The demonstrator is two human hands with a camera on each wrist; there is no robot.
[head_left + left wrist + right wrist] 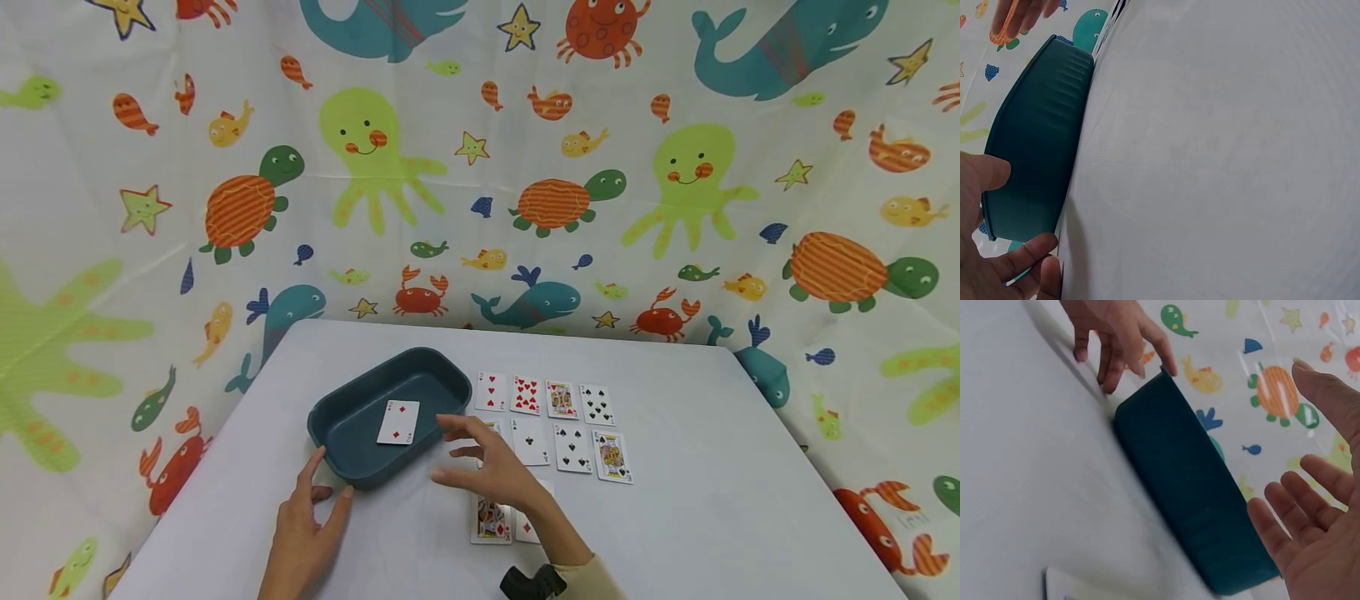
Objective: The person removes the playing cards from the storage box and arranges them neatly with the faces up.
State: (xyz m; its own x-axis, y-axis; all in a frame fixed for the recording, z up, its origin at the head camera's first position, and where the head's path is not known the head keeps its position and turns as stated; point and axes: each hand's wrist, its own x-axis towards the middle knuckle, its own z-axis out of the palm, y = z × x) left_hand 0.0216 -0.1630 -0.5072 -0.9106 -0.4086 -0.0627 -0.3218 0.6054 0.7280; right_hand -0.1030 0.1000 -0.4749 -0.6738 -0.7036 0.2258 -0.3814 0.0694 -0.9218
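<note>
A dark teal tray (341,454) sits at an angle on the white table, with one diamond playing card (397,422) lying face up inside. At the tray's near left corner is my left hand (303,529), thumb and index finger spread; the right wrist view shows its index fingertip touching the rim. My right hand (487,471) hovers by the tray's right side, fingers loosely bent with nothing between them. It partly hides the face-up cards laid out in rows, among them a king of spades (613,457) and a diamond face card (492,521).
Several hearts and spade cards (597,405) form the far row right of the tray. The table (712,467) extends to the right of the cards. Behind it hangs a curtain (525,150) printed with sea animals. A dark band (532,582) circles my right wrist.
</note>
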